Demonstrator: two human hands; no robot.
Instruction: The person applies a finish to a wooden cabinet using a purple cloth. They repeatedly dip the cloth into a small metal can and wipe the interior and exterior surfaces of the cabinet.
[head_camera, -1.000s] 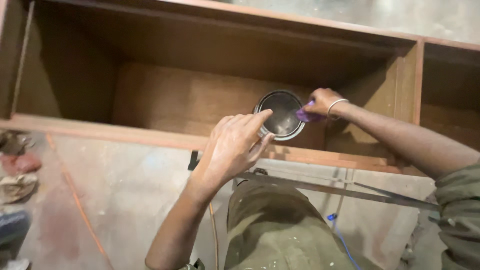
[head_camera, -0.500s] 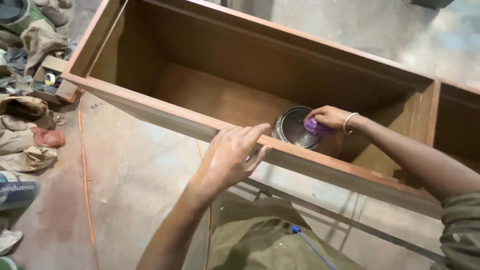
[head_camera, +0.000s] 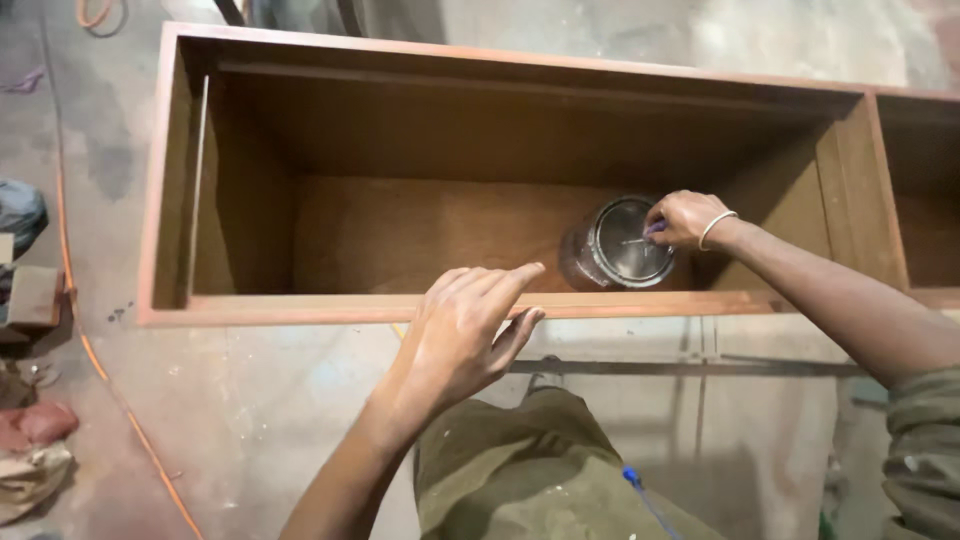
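A long brown wooden cabinet (head_camera: 300, 308) lies open side up on the floor. Inside it, right of centre, stands a round metal tin (head_camera: 625, 245) with a shiny inside. My right hand (head_camera: 685, 218), with a white bangle on the wrist, reaches into the cabinet and grips a small purple-handled tool at the tin's rim. My left hand (head_camera: 465, 335) hovers over the cabinet's near edge, fingers together and slightly spread, holding nothing. My knee in olive trousers (head_camera: 530, 470) is below it.
An orange cable (head_camera: 90, 360) curves across the concrete floor on the left. Rags and scraps (head_camera: 30, 450) lie at the left edge. A divider (head_camera: 880, 190) separates a second compartment at the right. A thin metal strip (head_camera: 700, 368) lies on the floor before the cabinet.
The view has swung so the whole cabinet shows. My right hand has shifted over the tin's rim with the purple tool. My left hand stays above the near edge.
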